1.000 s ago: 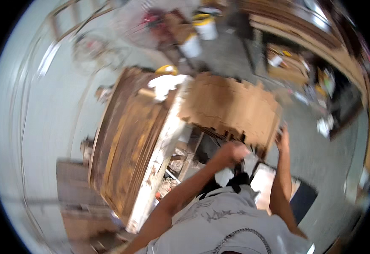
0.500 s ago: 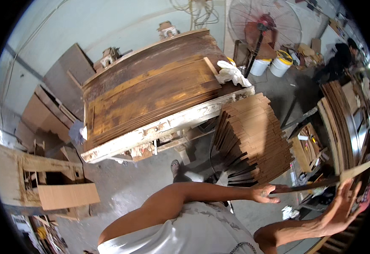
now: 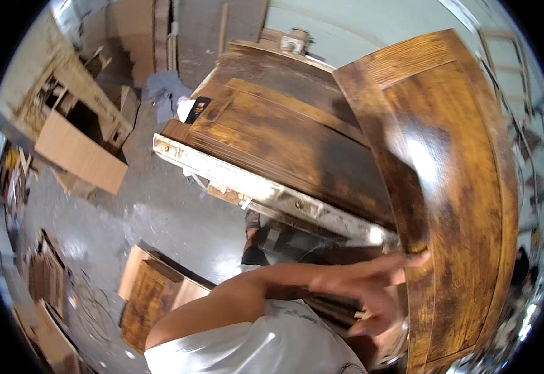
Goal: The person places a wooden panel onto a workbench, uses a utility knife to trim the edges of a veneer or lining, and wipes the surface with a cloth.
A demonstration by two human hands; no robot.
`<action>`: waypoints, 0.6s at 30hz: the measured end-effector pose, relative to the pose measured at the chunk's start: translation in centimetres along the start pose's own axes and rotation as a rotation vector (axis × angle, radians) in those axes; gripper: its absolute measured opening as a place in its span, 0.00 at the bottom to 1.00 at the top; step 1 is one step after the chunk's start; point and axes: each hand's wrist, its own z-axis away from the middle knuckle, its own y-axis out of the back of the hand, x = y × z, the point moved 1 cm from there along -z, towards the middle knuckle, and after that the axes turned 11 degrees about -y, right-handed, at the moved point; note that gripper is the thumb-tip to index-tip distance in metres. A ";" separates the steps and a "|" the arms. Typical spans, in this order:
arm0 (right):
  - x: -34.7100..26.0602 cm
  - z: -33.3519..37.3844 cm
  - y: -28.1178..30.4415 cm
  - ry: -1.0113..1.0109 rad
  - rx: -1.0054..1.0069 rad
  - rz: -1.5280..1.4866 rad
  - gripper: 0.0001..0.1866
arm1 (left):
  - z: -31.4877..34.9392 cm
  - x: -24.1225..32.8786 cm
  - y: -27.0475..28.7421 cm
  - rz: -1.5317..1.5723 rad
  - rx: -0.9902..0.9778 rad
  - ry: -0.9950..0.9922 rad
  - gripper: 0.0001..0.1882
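A large brown-stained wooden panel (image 3: 459,206) with a raised frame stands tilted on the right, its glossy face toward me. My left hand (image 3: 372,283) reaches across to its near left edge, fingers on the edge and blurred by motion. The panel and my left arm hide my right hand; only a dark bit of what may be that forearm shows low by my shirt. Beyond, a stack of similar stained panels (image 3: 272,156) lies on the worktable (image 3: 272,193), whose whitish front edge runs close to the held panel.
A cabinet carcass (image 3: 91,118) with a light board (image 3: 79,153) leaning on it stands at left. Behind my left elbow are more stained panels (image 3: 150,296) on the floor. Grey cloth (image 3: 166,93) hangs by the table's left corner. Large boards (image 3: 122,37) lean against the wall.
The panel, seen edge-on at right before, now shows its broad face upright beside the table. My view has turned right. My right hand, visible with spread fingers before, is now hidden.
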 end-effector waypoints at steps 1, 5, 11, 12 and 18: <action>2.9 0.5 0.4 -0.188 -0.060 0.021 0.47 | -0.9 3.0 0.7 0.056 0.046 -0.021 0.24; 11.0 -0.9 3.0 -0.301 0.561 -0.292 0.51 | -2.5 14.9 7.7 0.178 0.060 -0.124 0.16; 3.0 -4.6 16.2 0.744 0.938 -0.326 0.32 | -3.1 27.2 10.8 0.032 0.387 -0.334 0.15; 2.3 -4.5 19.1 0.634 1.050 -0.256 0.29 | -3.7 28.6 11.9 0.034 0.406 -0.348 0.15; 1.5 -13.3 32.4 0.415 0.960 -0.284 0.18 | -9.5 34.4 18.3 -0.033 0.651 -0.407 0.15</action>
